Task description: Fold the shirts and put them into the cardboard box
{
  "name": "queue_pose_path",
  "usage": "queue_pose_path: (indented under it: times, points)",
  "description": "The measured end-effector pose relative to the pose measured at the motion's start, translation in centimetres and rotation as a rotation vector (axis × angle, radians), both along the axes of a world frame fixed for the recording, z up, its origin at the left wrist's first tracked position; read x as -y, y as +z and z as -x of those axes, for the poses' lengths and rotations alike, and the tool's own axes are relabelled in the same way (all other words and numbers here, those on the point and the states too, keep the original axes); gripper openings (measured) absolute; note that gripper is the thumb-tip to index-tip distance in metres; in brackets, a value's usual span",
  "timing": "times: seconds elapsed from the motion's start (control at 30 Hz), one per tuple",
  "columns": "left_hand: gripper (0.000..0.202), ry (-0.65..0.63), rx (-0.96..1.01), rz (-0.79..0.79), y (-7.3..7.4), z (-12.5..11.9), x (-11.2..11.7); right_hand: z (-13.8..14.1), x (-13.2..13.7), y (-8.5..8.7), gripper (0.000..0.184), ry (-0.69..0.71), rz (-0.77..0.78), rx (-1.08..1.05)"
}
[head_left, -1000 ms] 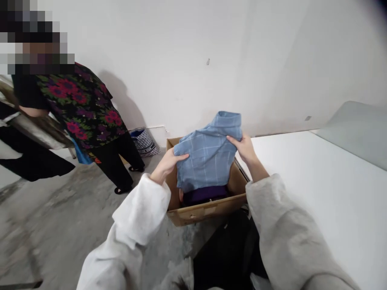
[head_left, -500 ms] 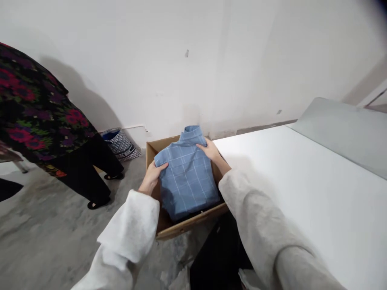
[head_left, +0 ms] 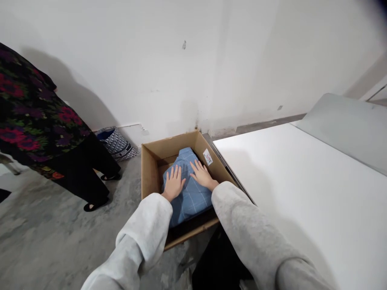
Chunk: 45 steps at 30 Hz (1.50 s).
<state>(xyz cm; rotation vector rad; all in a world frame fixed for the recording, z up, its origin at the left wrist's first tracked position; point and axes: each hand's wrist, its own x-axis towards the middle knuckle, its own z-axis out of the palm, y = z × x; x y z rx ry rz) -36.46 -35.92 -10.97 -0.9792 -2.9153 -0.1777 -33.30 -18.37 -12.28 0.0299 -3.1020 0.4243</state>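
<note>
A folded blue shirt [head_left: 193,199] with thin white check lines lies inside an open cardboard box [head_left: 148,171]. My left hand [head_left: 174,183] rests flat on its left part, fingers spread. On the upper right part of the shirt lies my right hand [head_left: 202,174], palm down with its fingers apart. Neither hand grips the cloth. A small white label [head_left: 207,157] is stuck on the box's inner right wall. What lies beneath the shirt is mostly hidden; something dark shows at its near edge.
A white table [head_left: 290,177] stands close to the box's right side, with a grey sheet [head_left: 347,129] at its far end. At left, a person in a flowered top [head_left: 36,108] stands on the concrete floor. A patterned bin [head_left: 119,145] sits by the wall.
Both hands have let go of the shirt's edges and now lie flat on it. The shirt has gone down into the box, and its collar no longer shows above the rim.
</note>
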Motion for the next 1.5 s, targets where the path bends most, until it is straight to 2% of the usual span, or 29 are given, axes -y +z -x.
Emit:
queue_pose_path:
  times: [0.13,0.2,0.27,0.37,0.47,0.6,0.93,1.2,1.4,1.5]
  points:
    - [0.062,0.011,0.137,0.14,0.1,0.0,0.4,-0.2,-0.2,-0.5,0.062,-0.018,0.022,0.036]
    - [0.061,-0.033,0.268,0.214,-0.3,0.0,0.9,-0.4,-0.5,-1.2,0.061,-0.028,0.039,0.152]
    - [0.06,-0.082,0.411,0.292,-1.4,-0.2,1.3,-0.8,-0.7,-2.4,0.061,-0.031,0.056,0.317]
    - [0.068,-0.108,0.61,0.4,-3.7,-0.8,1.4,-1.5,-1.1,-4.1,0.065,-0.021,0.078,0.483]
    - [0.076,-0.091,0.728,0.455,-5.7,-1.0,1.2,-1.8,-1.2,-5.1,0.065,-0.027,0.091,0.526]
    - [0.079,-0.089,0.797,0.447,-7.0,-0.8,1.2,-1.8,-1.3,-5.6,0.064,-0.041,0.094,0.544]
    - [0.081,-0.096,0.842,0.418,-8.2,0.0,1.6,-1.2,-1.2,-5.9,0.066,-0.067,0.113,0.609]
    - [0.083,-0.135,0.88,0.423,-7.9,0.9,1.8,-1.0,-1.0,-5.7,0.065,-0.085,0.131,0.598]
    - [0.085,-0.142,0.853,0.397,-8.0,0.8,1.7,-1.4,-1.1,-5.6,0.065,-0.085,0.128,0.568]
    - [0.085,-0.135,0.84,0.384,-8.2,0.7,1.6,-1.7,-1.2,-5.7,0.06,-0.087,0.112,0.564]
